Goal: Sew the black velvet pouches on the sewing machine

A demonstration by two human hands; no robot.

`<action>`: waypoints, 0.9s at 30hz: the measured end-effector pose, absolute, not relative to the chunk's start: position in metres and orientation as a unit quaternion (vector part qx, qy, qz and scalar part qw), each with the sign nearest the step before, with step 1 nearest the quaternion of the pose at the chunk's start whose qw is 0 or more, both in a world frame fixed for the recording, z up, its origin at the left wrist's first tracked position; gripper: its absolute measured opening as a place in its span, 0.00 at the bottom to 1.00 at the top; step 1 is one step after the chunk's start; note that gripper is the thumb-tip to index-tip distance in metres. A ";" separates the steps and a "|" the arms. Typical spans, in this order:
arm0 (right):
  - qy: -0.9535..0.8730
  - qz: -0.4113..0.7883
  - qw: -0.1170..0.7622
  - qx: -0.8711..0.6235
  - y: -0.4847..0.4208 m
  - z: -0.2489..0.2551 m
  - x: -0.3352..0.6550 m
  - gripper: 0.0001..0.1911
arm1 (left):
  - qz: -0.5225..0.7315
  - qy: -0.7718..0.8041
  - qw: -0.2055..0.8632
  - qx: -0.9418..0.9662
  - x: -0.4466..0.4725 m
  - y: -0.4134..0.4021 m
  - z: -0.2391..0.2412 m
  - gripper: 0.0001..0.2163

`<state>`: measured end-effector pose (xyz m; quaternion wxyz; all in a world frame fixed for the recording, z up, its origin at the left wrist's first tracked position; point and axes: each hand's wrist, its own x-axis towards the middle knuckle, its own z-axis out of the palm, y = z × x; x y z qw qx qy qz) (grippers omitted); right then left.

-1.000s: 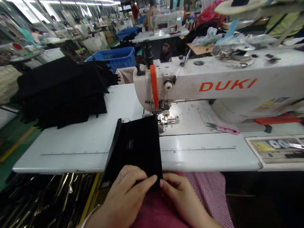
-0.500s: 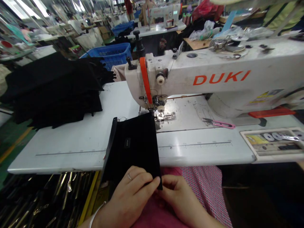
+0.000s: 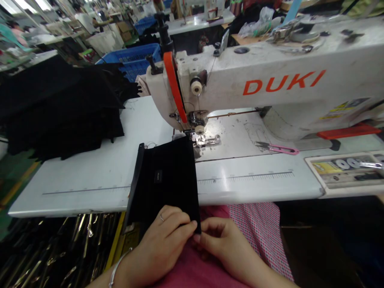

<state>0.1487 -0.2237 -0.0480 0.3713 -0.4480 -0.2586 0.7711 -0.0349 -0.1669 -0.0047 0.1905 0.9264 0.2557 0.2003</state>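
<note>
A black fabric piece (image 3: 175,172) with a small dark label (image 3: 158,176) lies over the front edge of the sewing table (image 3: 90,168). Its far right corner is at the presser foot (image 3: 192,138) of a white sewing machine (image 3: 228,80). My left hand (image 3: 168,236), with a ring and a bracelet, grips the near edge of the fabric close to the corner. Right beside it, my right hand (image 3: 217,240) is closed at that same near corner, thumb and forefinger pinched together. The fingertips' hold on the edge is partly hidden.
Stacked black fabric pieces (image 3: 60,108) lie on the table's left, with a blue crate (image 3: 129,60) behind. Pink thread snips (image 3: 279,149) rest right of the needle. Below the table at left are many black strips with metal zippers (image 3: 87,236). People work in the background.
The view has tilted down a little, so the machine and table sit higher in it. Both hands stay at the near corner of the fabric, and the fabric remains at the presser foot.
</note>
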 end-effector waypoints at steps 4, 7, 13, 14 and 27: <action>-0.254 0.773 0.369 -0.449 -0.224 -0.045 0.150 0.21 | 0.182 0.256 0.174 0.933 -0.039 -0.168 -0.010 0.10; -0.250 0.775 0.363 -0.453 -0.224 -0.042 0.151 0.22 | 0.186 0.264 0.178 0.929 -0.042 -0.169 -0.015 0.10; -0.244 0.775 0.360 -0.458 -0.224 -0.039 0.151 0.24 | 0.193 0.250 0.162 0.935 -0.043 -0.169 -0.017 0.10; -0.247 0.775 0.358 -0.459 -0.224 -0.039 0.151 0.24 | 0.191 0.244 0.158 0.938 -0.043 -0.168 -0.016 0.11; -0.779 0.116 0.457 -0.413 -0.213 -0.037 0.172 0.09 | 0.172 0.261 0.147 0.938 -0.038 -0.172 -0.008 0.11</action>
